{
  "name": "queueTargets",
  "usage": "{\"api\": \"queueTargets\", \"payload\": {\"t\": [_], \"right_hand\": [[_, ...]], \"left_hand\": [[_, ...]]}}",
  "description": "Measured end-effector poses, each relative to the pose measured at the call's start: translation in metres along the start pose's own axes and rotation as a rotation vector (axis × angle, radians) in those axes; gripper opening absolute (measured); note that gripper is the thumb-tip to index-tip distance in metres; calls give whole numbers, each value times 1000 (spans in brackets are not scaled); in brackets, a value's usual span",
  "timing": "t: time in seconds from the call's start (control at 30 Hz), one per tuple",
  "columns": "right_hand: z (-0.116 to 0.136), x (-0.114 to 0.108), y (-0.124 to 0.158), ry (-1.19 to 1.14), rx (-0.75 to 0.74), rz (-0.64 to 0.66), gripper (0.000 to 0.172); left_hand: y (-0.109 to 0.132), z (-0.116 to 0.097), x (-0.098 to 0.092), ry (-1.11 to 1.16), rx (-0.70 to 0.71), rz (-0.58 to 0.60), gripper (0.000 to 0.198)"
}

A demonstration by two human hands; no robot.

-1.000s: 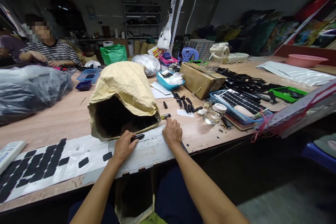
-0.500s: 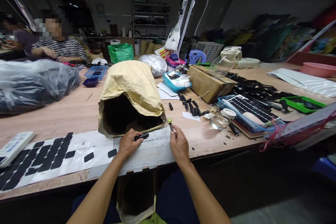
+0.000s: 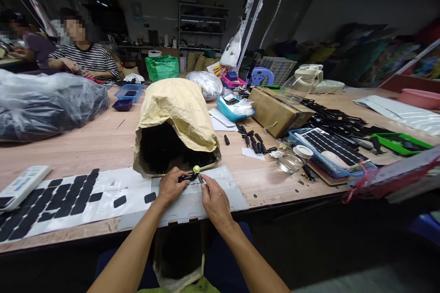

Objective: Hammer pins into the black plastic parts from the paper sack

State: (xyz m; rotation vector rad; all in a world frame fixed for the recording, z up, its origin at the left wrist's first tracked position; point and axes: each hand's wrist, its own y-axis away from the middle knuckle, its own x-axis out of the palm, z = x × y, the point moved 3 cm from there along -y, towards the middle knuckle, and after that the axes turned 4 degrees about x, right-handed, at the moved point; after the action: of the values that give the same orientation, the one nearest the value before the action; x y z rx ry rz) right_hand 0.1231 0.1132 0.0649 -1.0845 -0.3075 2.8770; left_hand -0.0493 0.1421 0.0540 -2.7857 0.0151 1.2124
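Observation:
My left hand (image 3: 171,185) pinches a small black plastic part (image 3: 186,177) just above a grey sheet (image 3: 192,201) on the wooden table (image 3: 85,146). My right hand (image 3: 213,199) grips a small tool with a yellow-green cap (image 3: 197,170), its tip meeting the black part. Both hands work right in front of the open mouth of a tan paper sack (image 3: 175,123) lying on its side.
Several loose black parts (image 3: 252,139) lie right of the sack, beside a cardboard box (image 3: 275,112) and a blue tray with a solar panel (image 3: 323,144). A sheet of black pads (image 3: 51,201) and a remote (image 3: 22,182) sit left. Two people sit at far left (image 3: 82,57).
My right hand picked up the capped tool from the table beside the sack and brought it left to the black part in my left hand. The camera shifted slightly.

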Motion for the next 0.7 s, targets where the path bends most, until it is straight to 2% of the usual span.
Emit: {"api": "queueTargets", "payload": {"t": [0.17, 0.33, 0.4, 0.47, 0.53, 0.6, 0.63, 0.7], "right_hand": [[12, 4, 2, 14, -35, 12, 39], [11, 6, 5, 8, 2, 45, 38], [7, -2, 4, -25, -2, -7, 38], [-2, -16, 1, -25, 18, -116, 39], [-15, -31, -5, 31, 86, -246, 40], [-30, -45, -13, 129, 194, -317, 40], [-37, -50, -19, 187, 265, -318, 40], [-51, -55, -32, 304, 395, -241, 41]], "left_hand": [[0, 0, 1, 14, 11, -7, 18], [0, 0, 2, 12, 2, -9, 17], [0, 0, 2, 8, -6, -11, 18], [1, 0, 2, -5, -8, -15, 17], [1, 0, 2, -20, -7, -21, 16], [1, 0, 3, -32, -4, -24, 17], [1, 0, 3, -37, -2, -25, 17], [0, 0, 4, -46, 0, -23, 18]]}}
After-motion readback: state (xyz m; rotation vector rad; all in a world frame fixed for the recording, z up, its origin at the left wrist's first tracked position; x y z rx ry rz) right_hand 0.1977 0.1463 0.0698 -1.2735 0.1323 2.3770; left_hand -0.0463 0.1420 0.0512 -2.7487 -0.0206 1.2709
